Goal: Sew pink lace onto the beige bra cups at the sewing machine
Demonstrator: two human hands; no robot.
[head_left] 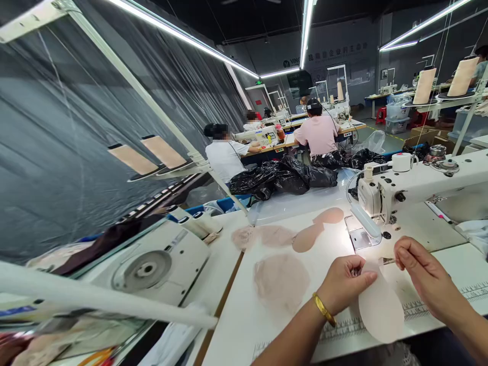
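My left hand (pixel 347 282), with a gold bangle at its wrist, pinches the top of a pale pink rounded fabric piece (pixel 382 312). The piece hangs over the table's printed ruler. To its right, my right hand (pixel 421 272) has thumb and fingers pressed together; whatever they may hold is too small to make out. Just beyond both hands stands a white sewing machine (pixel 375 195) with its lamp lit. Left of the machine, brownish-pink fabric pieces (pixel 308 238) lie joined in a row. A round sheer piece (pixel 282 282) lies nearer me.
A second machine (pixel 148 269) and a white post (pixel 114 295) stand at the left. Black plastic bags (pixel 282 175) are heaped behind the table. Thread cones (pixel 163 151) sit on a stand. Two people (pixel 317 129) work at machines ahead.
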